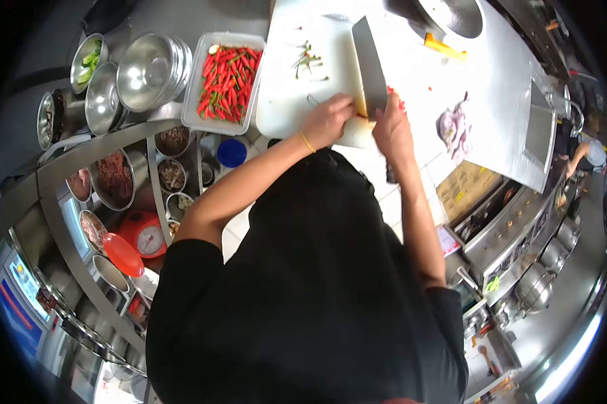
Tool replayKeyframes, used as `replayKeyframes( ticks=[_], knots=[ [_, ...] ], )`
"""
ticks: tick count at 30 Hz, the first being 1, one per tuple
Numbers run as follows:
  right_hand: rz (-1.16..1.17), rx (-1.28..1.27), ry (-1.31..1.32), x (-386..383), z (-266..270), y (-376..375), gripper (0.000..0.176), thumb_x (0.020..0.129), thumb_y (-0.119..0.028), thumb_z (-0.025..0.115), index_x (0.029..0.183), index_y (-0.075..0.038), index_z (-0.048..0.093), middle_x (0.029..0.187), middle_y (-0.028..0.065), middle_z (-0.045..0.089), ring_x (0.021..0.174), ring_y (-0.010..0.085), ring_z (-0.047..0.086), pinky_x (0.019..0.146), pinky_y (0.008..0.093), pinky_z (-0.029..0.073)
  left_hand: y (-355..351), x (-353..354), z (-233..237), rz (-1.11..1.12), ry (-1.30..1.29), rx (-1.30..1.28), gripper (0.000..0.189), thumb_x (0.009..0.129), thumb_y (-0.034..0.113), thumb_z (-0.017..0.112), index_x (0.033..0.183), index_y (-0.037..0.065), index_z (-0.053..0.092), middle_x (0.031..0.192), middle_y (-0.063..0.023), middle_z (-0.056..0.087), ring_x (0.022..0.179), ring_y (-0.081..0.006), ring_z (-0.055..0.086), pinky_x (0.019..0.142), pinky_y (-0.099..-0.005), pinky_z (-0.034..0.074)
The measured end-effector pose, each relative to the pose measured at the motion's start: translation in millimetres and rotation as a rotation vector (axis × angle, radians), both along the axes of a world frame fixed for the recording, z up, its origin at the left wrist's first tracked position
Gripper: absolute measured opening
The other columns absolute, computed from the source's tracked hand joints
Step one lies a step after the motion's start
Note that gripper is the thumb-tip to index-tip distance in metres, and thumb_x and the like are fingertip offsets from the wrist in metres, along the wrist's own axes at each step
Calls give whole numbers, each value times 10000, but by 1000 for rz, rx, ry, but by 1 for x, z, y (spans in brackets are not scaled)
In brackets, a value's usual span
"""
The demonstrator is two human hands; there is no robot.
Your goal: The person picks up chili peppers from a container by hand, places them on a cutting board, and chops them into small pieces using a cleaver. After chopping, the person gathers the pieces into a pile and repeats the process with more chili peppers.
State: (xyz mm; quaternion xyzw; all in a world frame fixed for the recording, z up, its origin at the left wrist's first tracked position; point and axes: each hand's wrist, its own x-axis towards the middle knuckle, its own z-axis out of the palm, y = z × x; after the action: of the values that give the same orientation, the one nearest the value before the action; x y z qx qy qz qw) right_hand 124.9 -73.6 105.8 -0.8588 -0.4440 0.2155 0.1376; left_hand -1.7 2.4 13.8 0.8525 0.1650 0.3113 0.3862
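Note:
My right hand [393,131] is closed around the handle of a cleaver [371,64], its broad blade standing on edge over the white cutting board [276,91]. Close to the blade's left side, my left hand [330,119] has its fingers curled and pressed together at the board; what they hold, if anything, is hidden. Small red chili pieces [400,101] lie just right of the blade, partly covered by it. Green chili stems [308,59] are scattered on the board's left part. Left of the board, a clear plastic container [187,101] holds many red chilies [229,81].
Stacked steel bowls [145,71] stand left of the container. A yellow-handled tool [445,47] and a purple-white lumpy item [455,128] lie to the right, near a large steel bowl [461,17]. Shelves with meat bowls [115,178] are at lower left. Another person [589,155] is far right.

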Motion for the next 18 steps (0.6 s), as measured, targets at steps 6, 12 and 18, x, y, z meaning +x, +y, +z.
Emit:
replayKeyframes(
  ticks=[6, 12, 18],
  knots=[
    [-19, -80, 4, -15, 23, -10, 234, 861, -48, 513, 1041, 34, 389, 774, 309, 616, 762, 480, 609, 672, 552, 459, -2, -6, -8, -32, -14, 9, 193, 702, -73, 546, 850, 0, 646, 904, -96, 586, 927, -282, 575, 814, -386, 489],
    [-29, 6, -42, -14, 8, -8, 290, 872, -37, 531, 1114, 50, 397, 782, 335, 595, 792, 513, 579, 673, 542, 449, 0, -7, 4, -37, -6, 42, 184, 690, -85, 549, 810, 39, 612, 836, -79, 560, 858, -268, 554, 790, -380, 425],
    [-23, -97, -48, -21, 24, -14, 225, 873, -65, 541, 1022, 15, 393, 740, 308, 606, 761, 496, 598, 658, 558, 451, 1, -6, -1, -8, 20, 16, 175, 699, -66, 566, 826, 52, 587, 811, -75, 563, 850, -262, 553, 766, -367, 416]
  ],
)
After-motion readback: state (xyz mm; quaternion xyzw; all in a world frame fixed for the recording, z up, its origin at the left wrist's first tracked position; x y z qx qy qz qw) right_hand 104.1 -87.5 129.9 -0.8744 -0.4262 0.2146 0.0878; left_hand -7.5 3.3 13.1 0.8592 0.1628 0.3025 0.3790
